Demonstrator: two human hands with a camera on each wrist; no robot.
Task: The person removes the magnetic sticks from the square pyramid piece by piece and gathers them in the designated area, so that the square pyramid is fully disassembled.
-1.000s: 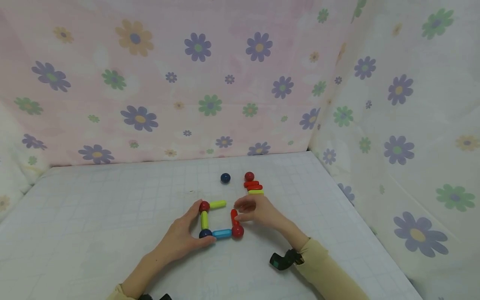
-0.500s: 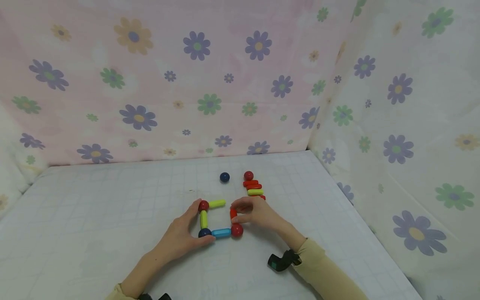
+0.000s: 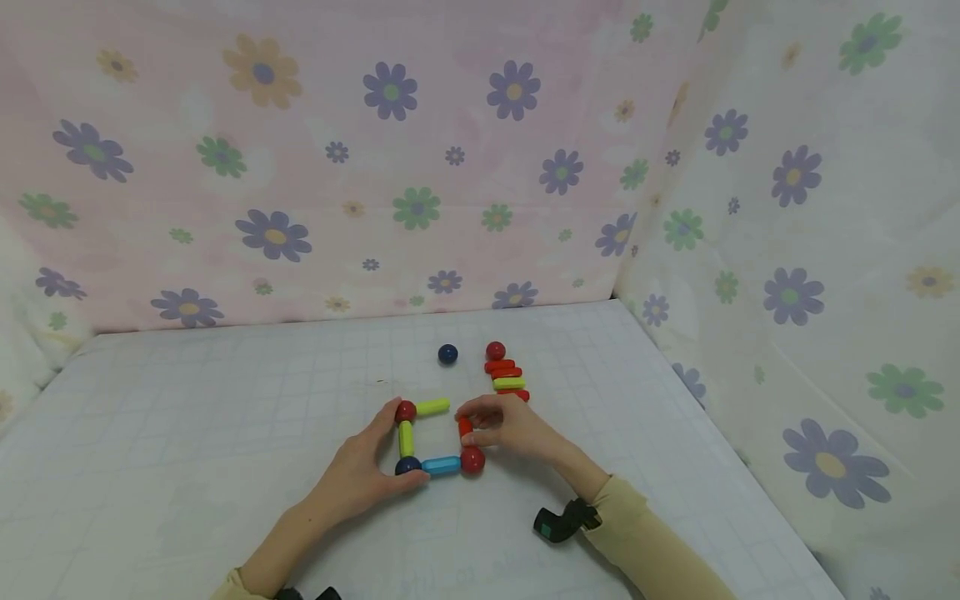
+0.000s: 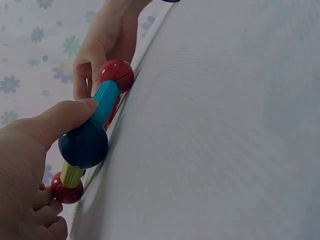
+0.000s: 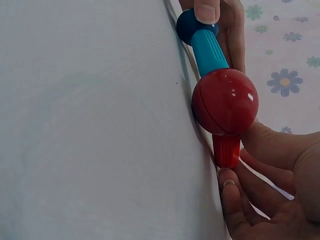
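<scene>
On the table lies a toy frame of balls and rods, with one corner unjoined. Its near side is a blue rod (image 3: 441,466) between a dark blue ball (image 3: 407,466) and a red ball (image 3: 472,461). A yellow-green rod (image 3: 406,439) runs up to another red ball (image 3: 405,411), from which a second yellow-green rod (image 3: 432,407) points right. My left hand (image 3: 365,465) grips this left side, thumb at the dark blue ball, fingers by the far red ball. My right hand (image 3: 517,427) pinches the red rod (image 5: 226,150) that stands off the near red ball.
Behind the frame lie a loose dark blue ball (image 3: 447,354) and a red ball (image 3: 496,351). Red rods (image 3: 504,373) and a yellow-green rod (image 3: 509,384) lie in a row near my right hand. Flowered cloth walls (image 3: 315,167) bound the table at the back and right.
The right hand's fingers have moved slightly left and closed around the red rod. A further red rod at the row's near end has come into view. The left hand keeps its place.
</scene>
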